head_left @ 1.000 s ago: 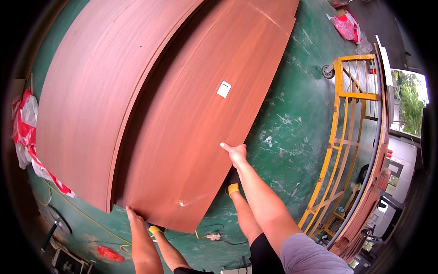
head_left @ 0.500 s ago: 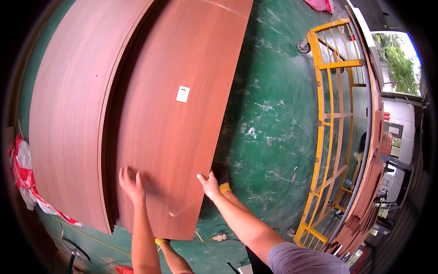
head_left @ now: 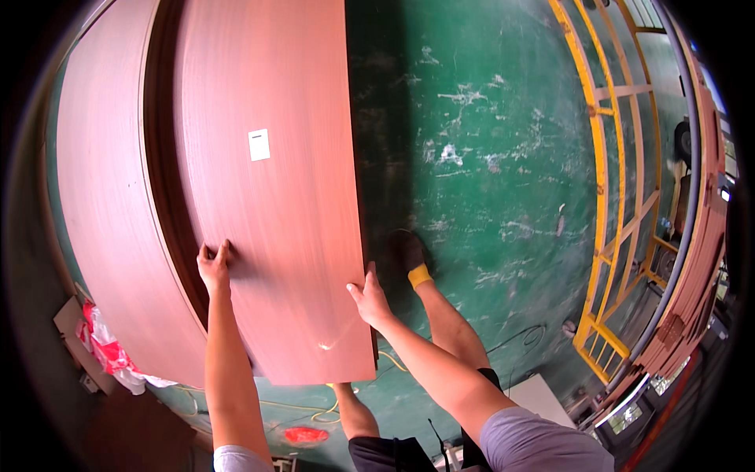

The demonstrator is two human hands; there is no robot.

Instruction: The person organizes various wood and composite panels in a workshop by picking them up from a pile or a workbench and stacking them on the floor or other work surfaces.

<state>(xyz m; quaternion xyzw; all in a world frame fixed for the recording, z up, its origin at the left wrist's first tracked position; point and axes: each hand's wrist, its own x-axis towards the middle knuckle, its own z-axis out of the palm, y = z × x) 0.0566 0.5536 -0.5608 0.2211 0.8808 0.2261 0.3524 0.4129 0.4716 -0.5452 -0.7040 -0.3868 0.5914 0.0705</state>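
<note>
A long reddish-brown wood-grain panel runs away from me, with a small white label on its face. My left hand has its fingers bent at the panel's left edge, thumb on the face; its fingertips are partly hidden. At the opposite long edge, my right hand clasps the panel, its thumb over the top and its other fingers along the side. To the left, across a dark gap, lies another wood-grain panel, with a layered edge facing the gap.
Yellow metal trolley frame stands on the right of the scuffed green floor. Behind it are stacked brown boards. My shod foot is beside the panel. Red-and-white plastic wrap and a yellow cord lie low on the left.
The view has turned, so the trolley sits farther right. Between the panel's right edge and the floor scuffs, the gap looks wider. My left hand's fingers have bent closer in at the left edge.
</note>
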